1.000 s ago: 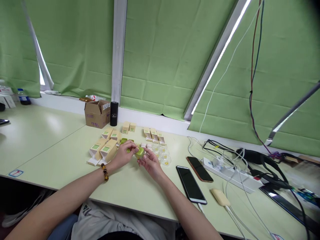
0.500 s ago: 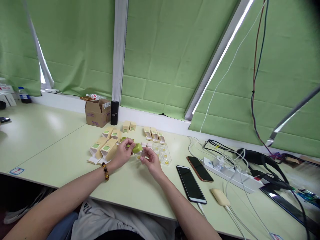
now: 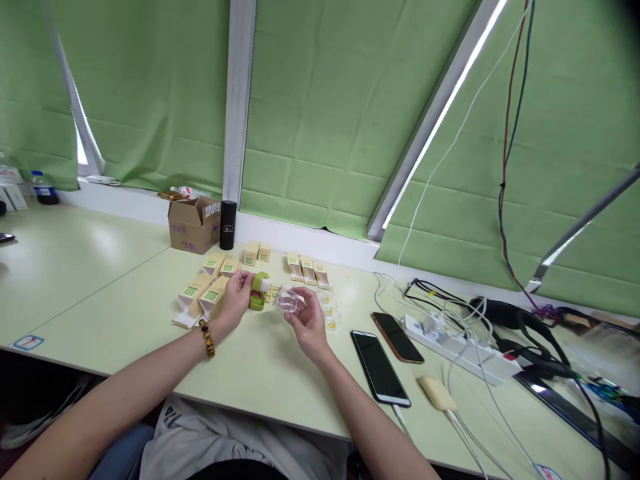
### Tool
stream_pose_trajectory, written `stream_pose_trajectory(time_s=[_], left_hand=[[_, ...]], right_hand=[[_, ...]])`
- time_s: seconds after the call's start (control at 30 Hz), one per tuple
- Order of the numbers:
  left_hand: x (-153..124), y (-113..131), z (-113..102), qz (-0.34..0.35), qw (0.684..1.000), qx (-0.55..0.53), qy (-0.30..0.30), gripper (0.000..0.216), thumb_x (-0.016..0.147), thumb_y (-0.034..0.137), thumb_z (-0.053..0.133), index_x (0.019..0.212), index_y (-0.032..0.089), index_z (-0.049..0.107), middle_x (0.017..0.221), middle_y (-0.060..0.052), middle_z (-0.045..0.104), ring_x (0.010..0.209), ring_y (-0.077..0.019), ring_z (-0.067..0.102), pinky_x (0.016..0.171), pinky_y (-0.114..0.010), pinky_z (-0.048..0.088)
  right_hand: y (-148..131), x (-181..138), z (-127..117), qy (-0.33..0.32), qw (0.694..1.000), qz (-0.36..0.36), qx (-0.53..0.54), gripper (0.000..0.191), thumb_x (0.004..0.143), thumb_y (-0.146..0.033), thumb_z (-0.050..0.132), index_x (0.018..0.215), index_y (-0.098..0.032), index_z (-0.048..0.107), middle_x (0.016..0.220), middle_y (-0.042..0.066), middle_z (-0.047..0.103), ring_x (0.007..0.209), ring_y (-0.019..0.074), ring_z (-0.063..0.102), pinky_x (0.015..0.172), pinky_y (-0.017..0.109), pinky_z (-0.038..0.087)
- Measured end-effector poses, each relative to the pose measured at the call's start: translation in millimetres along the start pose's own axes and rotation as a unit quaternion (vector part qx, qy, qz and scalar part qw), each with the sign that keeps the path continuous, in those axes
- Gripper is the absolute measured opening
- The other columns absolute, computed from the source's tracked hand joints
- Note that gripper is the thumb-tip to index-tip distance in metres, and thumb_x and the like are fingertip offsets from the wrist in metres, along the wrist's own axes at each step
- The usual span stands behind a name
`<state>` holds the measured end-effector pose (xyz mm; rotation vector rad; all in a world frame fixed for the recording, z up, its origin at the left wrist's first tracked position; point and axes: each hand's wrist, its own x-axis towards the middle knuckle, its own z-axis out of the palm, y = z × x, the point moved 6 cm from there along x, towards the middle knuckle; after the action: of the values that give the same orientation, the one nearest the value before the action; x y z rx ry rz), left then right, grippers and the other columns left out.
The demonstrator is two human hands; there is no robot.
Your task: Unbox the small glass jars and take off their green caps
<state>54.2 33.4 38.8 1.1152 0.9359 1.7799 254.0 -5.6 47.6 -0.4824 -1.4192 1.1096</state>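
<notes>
My left hand pinches a green cap with a white inner part turned toward the right. Across from it, my right hand grips a small clear container by its side, between thumb and fingers. Container and cap are apart. Another green cap lies just below my left fingers. Small yellowish pieces are on the table between the hands, too small to name. Behind my right hand stand several clear containers with yellow at the bottom, partly hidden.
Open cream cartons with green squares lie left of my left hand, with more cream cartons farther back. A cardboard box and black cylinder stand behind. Phones, a power strip and tangled cables are at right.
The green cap has come away from the clear container. My left hand has drawn left with the cap, and the container now shows in my right hand. The view has shifted slightly.
</notes>
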Motion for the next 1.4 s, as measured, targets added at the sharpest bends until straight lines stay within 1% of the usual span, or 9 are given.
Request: stream_pose_trajectory(time_s=[0.13,0.37,0.53,0.63,0.8,0.93,1.07,1.17,1.4], left_hand=[[2,-3,-2,-0.016,1.000,-0.011,0.012,0.039,0.088,0.052,0.076,0.092,0.017,0.058,0.092,-0.004,0.071,0.070,-0.0133,0.071,0.062,-0.028,0.063],[5,-9,-5,-0.033,0.999,-0.035,0.017,0.026,0.092,0.039,0.073,0.093,0.016,0.060,0.102,-0.007,0.070,0.074,-0.0126,0.071,0.065,-0.028,0.064],[3,-7,-4,-0.042,0.998,-0.042,0.015,0.022,0.093,0.034,0.072,0.092,0.016,0.060,0.102,-0.007,0.070,0.076,-0.0128,0.071,0.066,-0.028,0.064],[1,-4,-3,-0.049,0.998,-0.034,0.017,0.018,0.095,0.031,0.069,0.092,0.017,0.059,0.101,-0.007,0.070,0.076,-0.0126,0.071,0.066,-0.028,0.064],[-1,-2,-2,-0.055,0.998,-0.020,0.019,0.015,0.096,0.028,0.068,0.091,0.017,0.059,0.099,-0.007,0.071,0.075,-0.0131,0.071,0.066,-0.028,0.065],[-1,-1,-2,-0.052,0.998,-0.016,0.021,0.016,0.095,0.029,0.068,0.090,0.017,0.058,0.097,-0.007,0.071,0.078,-0.0149,0.073,0.066,-0.028,0.065],[0,0,-3,-0.047,0.998,-0.012,0.026,0.017,0.094,0.030,0.069,0.091,0.017,0.058,0.096,-0.007,0.072,0.079,-0.0158,0.073,0.066,-0.030,0.066],[0,1,-3,-0.040,0.999,-0.013,0.022,0.020,0.093,0.032,0.070,0.091,0.017,0.058,0.097,-0.006,0.072,0.078,-0.0155,0.073,0.067,-0.031,0.066],[1,0,-3,-0.037,0.999,-0.021,0.021,0.028,0.089,0.039,0.076,0.091,0.017,0.057,0.097,-0.007,0.071,0.082,-0.0172,0.073,0.068,-0.031,0.066]], right_hand=[[-2,3,-4,0.027,0.999,0.014,0.014,0.034,0.087,-0.043,0.082,0.110,-0.028,0.062,0.120,0.006,0.070,0.103,0.0225,0.073,0.095,0.043,0.060],[-2,9,-17,0.066,0.990,0.092,0.085,0.036,0.082,-0.050,0.085,0.093,-0.024,0.062,0.098,0.004,0.073,0.089,0.0223,0.074,0.071,0.033,0.057],[-47,14,-44,0.083,0.986,0.017,-0.144,0.029,0.083,-0.048,0.079,0.083,-0.021,0.068,0.117,0.010,0.066,0.087,0.0192,0.068,0.070,0.032,0.056],[-78,10,-56,0.057,0.935,-0.022,-0.350,0.019,0.089,-0.039,0.070,0.085,-0.021,0.073,0.127,0.012,0.062,0.094,0.0213,0.067,0.079,0.035,0.057],[-87,-14,-76,-0.004,0.800,0.076,-0.595,0.019,0.092,-0.015,0.058,0.082,-0.019,0.073,0.127,0.011,0.068,0.079,0.0174,0.068,0.082,0.035,0.052],[-75,-33,-89,-0.034,0.712,0.132,-0.689,0.024,0.092,-0.006,0.055,0.082,-0.016,0.074,0.128,0.016,0.067,0.094,0.0213,0.071,0.082,0.030,0.047],[-58,-42,-98,-0.079,0.643,0.203,-0.734,0.021,0.090,-0.003,0.055,0.081,-0.012,0.072,0.114,0.018,0.066,0.086,0.0196,0.070,0.073,0.028,0.042],[-51,-42,-100,-0.092,0.623,0.228,-0.743,0.014,0.091,-0.006,0.059,0.086,-0.011,0.071,0.104,0.016,0.064,0.079,0.0176,0.067,0.070,0.027,0.039],[-42,-39,-100,-0.082,0.661,0.142,-0.733,0.016,0.088,-0.005,0.059,0.081,-0.016,0.068,0.092,0.011,0.063,0.067,0.0161,0.061,0.061,0.028,0.035]])
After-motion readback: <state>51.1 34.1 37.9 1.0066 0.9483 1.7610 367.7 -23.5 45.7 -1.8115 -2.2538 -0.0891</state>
